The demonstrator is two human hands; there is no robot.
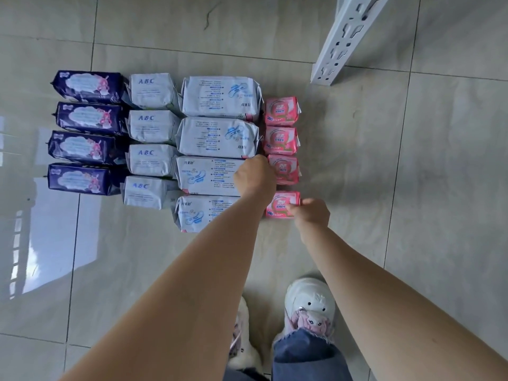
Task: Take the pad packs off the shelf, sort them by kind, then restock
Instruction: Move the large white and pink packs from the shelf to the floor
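Pad packs lie sorted in four columns on the tiled floor: dark blue packs at the left, small white ABC packs, large white packs, and small pink packs at the right. My left hand reaches down at the left edge of the third pink pack; its fingers are hidden under the hand, so its hold is unclear. My right hand pinches the right edge of the nearest pink pack.
A white perforated shelf upright stands on the floor at the upper right. My two feet in white shoes are at the bottom centre. Bare glossy tile lies to the right of the pink column.
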